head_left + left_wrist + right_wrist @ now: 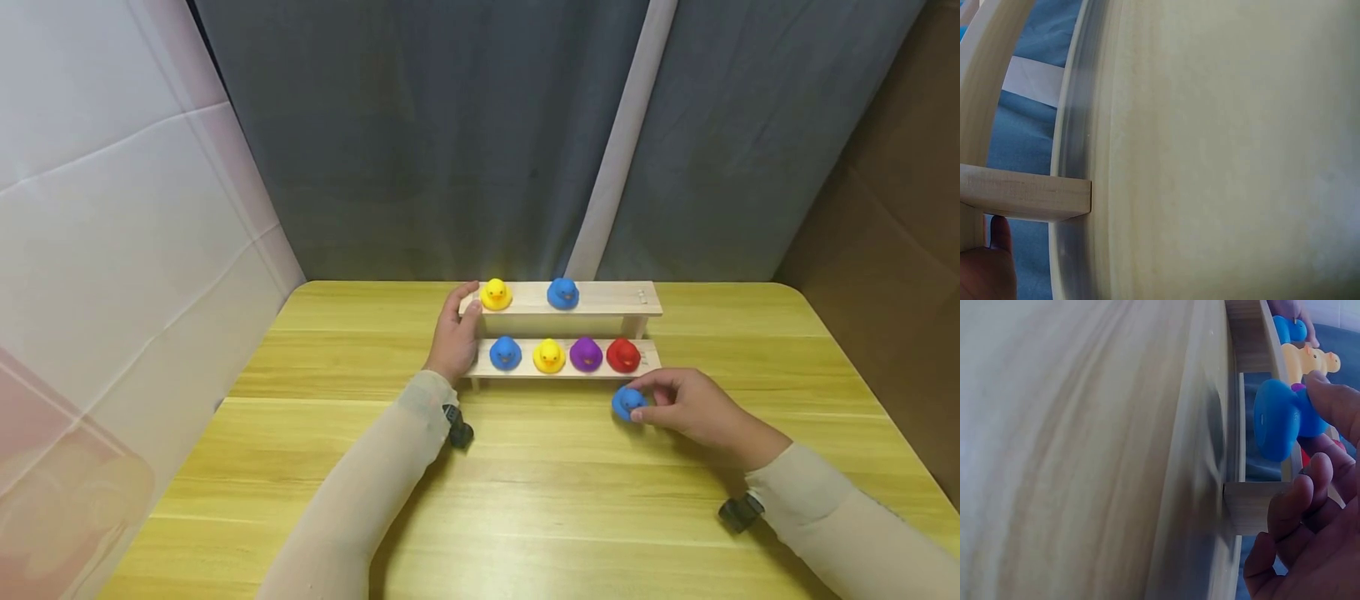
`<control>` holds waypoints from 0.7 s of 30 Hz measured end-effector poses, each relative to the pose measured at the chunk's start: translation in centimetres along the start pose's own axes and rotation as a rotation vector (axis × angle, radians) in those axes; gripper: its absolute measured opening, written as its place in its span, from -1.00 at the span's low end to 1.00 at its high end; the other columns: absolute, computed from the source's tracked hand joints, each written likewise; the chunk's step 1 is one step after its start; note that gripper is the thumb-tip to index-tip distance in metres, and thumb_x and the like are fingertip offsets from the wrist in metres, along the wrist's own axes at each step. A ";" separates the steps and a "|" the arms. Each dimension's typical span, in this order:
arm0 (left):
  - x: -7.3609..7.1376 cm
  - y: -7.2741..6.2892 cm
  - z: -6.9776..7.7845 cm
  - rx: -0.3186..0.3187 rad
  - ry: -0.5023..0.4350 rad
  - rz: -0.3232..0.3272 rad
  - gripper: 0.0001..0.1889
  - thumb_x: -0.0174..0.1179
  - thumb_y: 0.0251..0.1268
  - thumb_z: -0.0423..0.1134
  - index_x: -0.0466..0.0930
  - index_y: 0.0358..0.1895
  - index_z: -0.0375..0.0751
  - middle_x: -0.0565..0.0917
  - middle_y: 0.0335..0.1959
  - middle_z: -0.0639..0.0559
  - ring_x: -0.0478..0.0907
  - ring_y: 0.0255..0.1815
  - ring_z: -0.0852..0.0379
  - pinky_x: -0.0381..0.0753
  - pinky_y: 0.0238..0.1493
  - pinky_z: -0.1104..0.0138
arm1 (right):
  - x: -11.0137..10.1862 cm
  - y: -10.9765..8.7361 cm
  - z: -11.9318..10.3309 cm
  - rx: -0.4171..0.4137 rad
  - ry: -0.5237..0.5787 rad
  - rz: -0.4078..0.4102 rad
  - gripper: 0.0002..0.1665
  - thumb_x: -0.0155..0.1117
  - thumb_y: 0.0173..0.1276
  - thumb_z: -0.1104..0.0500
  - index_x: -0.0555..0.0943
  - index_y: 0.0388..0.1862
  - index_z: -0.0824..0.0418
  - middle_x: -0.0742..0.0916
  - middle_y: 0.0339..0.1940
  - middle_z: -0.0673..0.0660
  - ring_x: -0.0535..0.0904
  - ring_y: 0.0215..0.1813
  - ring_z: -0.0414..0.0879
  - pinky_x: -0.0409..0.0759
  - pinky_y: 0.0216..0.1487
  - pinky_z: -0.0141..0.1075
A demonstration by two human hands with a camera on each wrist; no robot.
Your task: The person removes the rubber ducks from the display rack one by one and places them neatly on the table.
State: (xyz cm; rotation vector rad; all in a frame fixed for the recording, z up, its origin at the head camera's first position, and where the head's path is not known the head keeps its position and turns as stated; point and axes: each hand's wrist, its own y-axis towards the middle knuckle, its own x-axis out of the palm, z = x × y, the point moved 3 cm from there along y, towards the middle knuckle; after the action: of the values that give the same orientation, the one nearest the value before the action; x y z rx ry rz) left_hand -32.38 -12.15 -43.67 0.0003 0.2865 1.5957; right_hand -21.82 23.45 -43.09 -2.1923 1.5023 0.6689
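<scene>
A two-tier wooden rack [600, 298] stands toward the back of the table. My left hand [455, 337] grips its left end, thumb in front at the upper tier; in the left wrist view only part of this hand [988, 272] shows, beside a rack leg [1035, 194]. Just in front of the lower tier's right end, my right hand [693, 406] pinches a blue rubber duck [627, 403] between thumb and fingers. The right wrist view shows that blue duck [1275, 422] held off the table, its flat base toward the camera, the other fingers loosely curled.
On the upper tier sit a yellow duck [496, 294] and a blue duck [562, 293]. The lower tier bears a blue [506, 353], a yellow [549, 356], a purple [586, 354] and a red duck [623, 356]. A grey curtain [450, 142] hangs behind the table [525, 500].
</scene>
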 end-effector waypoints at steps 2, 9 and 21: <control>0.0 0.0 0.0 -0.001 -0.003 -0.002 -0.58 -0.10 0.75 -0.07 0.37 0.52 0.07 0.31 0.62 0.01 0.26 0.59 -0.02 0.18 0.64 -0.02 | 0.0 -0.1 -0.1 0.005 0.006 -0.001 -0.56 0.63 0.26 0.11 0.77 0.10 0.19 0.47 -0.50 0.02 0.39 -0.41 -0.13 0.34 -0.47 -0.37; 0.0 0.0 0.0 -0.003 -0.013 -0.006 -0.59 -0.10 0.75 -0.06 0.37 0.52 0.08 0.31 0.61 0.02 0.29 0.55 -0.02 0.20 0.62 -0.03 | 0.2 0.0 -0.2 0.026 0.011 -0.017 -0.54 0.62 0.27 0.11 0.76 0.12 0.23 0.47 -0.50 0.02 0.39 -0.41 -0.14 0.32 -0.49 -0.37; 0.0 0.0 -0.1 0.005 -0.006 -0.011 -0.58 -0.10 0.75 -0.05 0.37 0.52 0.11 0.30 0.62 0.05 0.23 0.61 0.00 0.16 0.64 -0.04 | 0.6 0.0 -0.2 0.036 0.039 -0.054 -0.55 0.62 0.27 0.15 0.75 0.10 0.29 0.51 -0.50 0.05 0.39 -0.47 -0.19 0.32 -0.54 -0.42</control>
State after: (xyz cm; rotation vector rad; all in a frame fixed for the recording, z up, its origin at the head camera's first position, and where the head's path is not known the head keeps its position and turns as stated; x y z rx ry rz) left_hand -32.40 -12.17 -43.74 0.0073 0.2851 1.5843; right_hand -21.57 22.91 -43.25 -2.2223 1.4568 0.5799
